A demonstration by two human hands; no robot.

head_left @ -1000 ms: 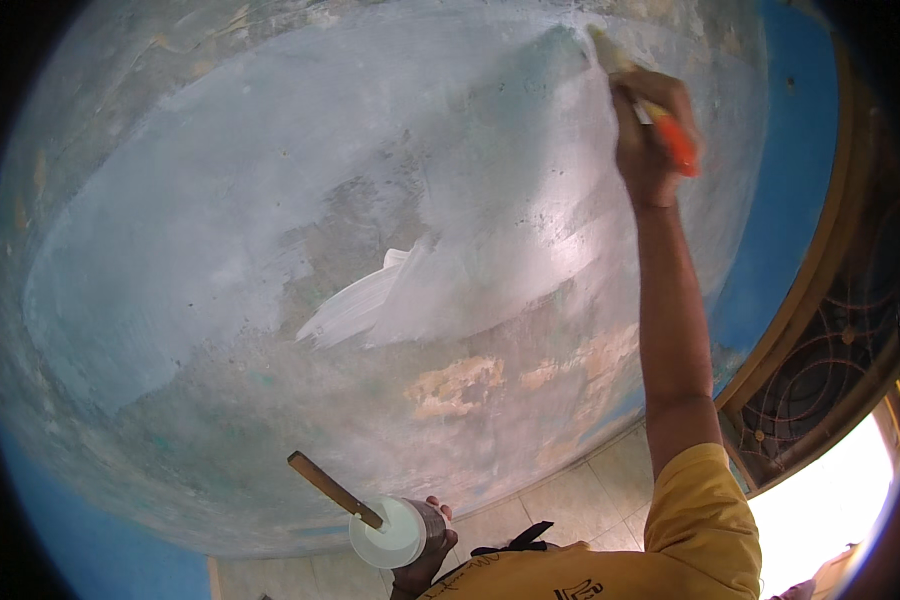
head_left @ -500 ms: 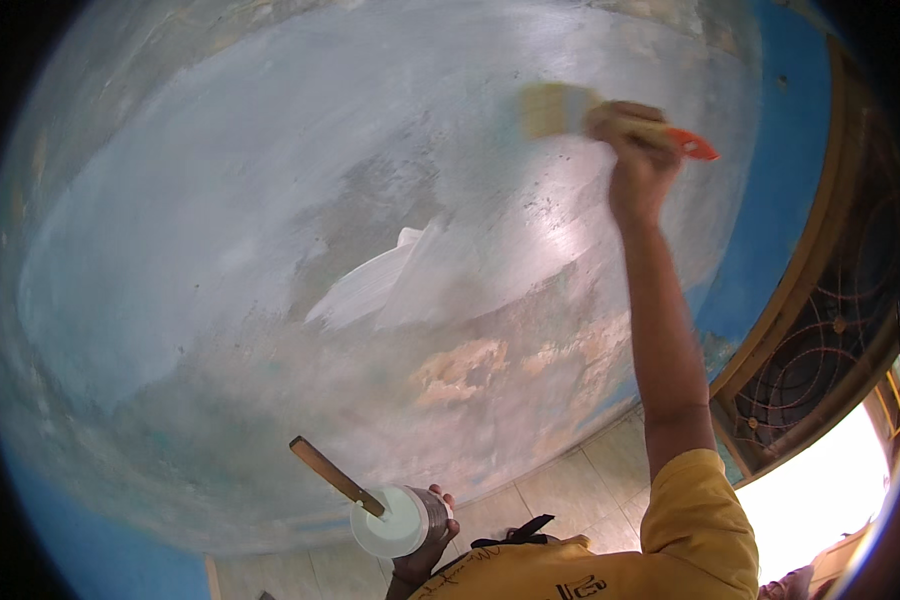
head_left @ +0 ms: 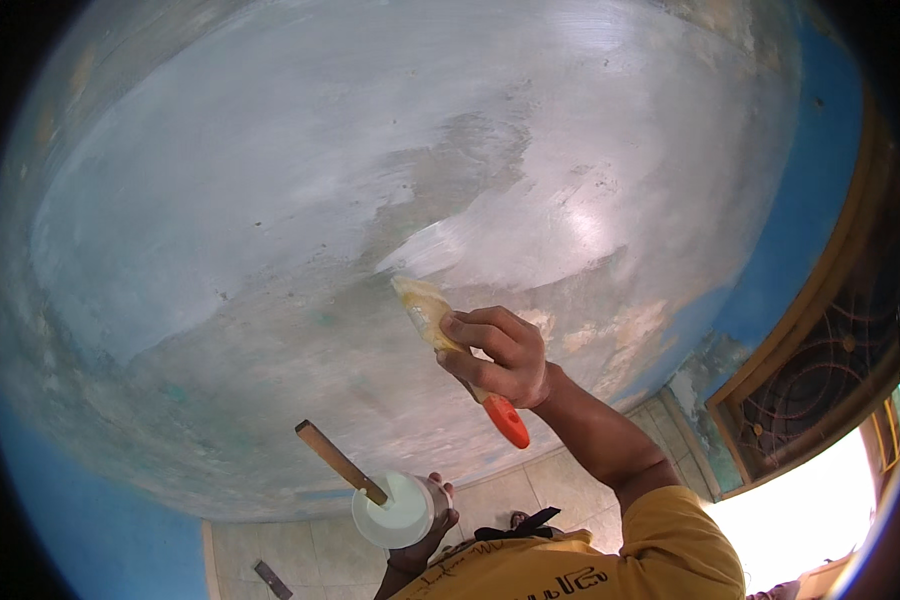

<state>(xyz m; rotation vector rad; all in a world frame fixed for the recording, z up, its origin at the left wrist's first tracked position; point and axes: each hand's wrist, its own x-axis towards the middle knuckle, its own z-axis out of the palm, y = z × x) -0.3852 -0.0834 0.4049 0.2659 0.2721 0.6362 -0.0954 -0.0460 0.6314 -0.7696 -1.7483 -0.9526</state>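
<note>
My right hand (head_left: pixel 500 355) grips a wide paintbrush (head_left: pixel 423 305) with pale bristles and an orange handle end. Its bristle tips are at or just off the wall (head_left: pixel 270 180), beside a bright white streak of wet paint (head_left: pixel 417 250); whether they touch, I cannot tell. Low in front of me, my left hand (head_left: pixel 440 520) holds a round tub (head_left: pixel 422 528) of white paint, fingers wrapped round its side. A flat wooden stick (head_left: pixel 338 461) stands tilted in the paint, leaning left.
Blue paint (head_left: pixel 780 230) borders the patchy grey wall at right and lower left. At the right is a wooden frame (head_left: pixel 820 310) with a dark patterned grille, above a bright opening. On the tiled floor (head_left: pixel 320 560) lies a small dark flat object (head_left: pixel 271 580).
My right hand has brought the brush down and to the left from high on the wall, toward the tub. The left hand and tub have barely moved.
</note>
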